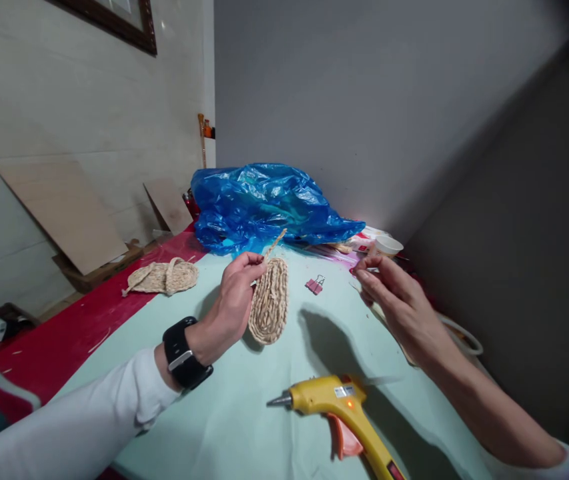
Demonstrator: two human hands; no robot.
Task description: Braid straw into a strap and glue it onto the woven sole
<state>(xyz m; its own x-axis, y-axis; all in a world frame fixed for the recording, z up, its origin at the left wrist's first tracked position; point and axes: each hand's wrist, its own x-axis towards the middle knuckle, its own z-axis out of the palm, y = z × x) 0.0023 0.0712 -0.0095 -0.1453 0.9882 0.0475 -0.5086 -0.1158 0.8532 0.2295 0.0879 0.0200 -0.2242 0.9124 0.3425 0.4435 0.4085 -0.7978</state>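
Observation:
My left hand [234, 293], with a black watch at its wrist, pinches the top edge of a coiled straw sole [269, 307]. A loose end of the straw braid [277, 241] sticks up past my fingers. To the right, my right hand [394, 297] is raised over the table with thumb and fingertips pressed together. Whatever is between them is too small to tell. Below both hands lies a yellow hot glue gun [324, 397], its orange light lit and its nozzle to the left. A pink binder clip [315, 285] lies between the hands, touching neither.
A finished-looking woven straw slipper [164, 277] lies at the left on red cloth [59, 333]. Pale green paper [204, 427] covers the table. A blue plastic bag [264, 207] is heaped at the back, with a white bowl [388, 245] to its right. A grey wall rises behind.

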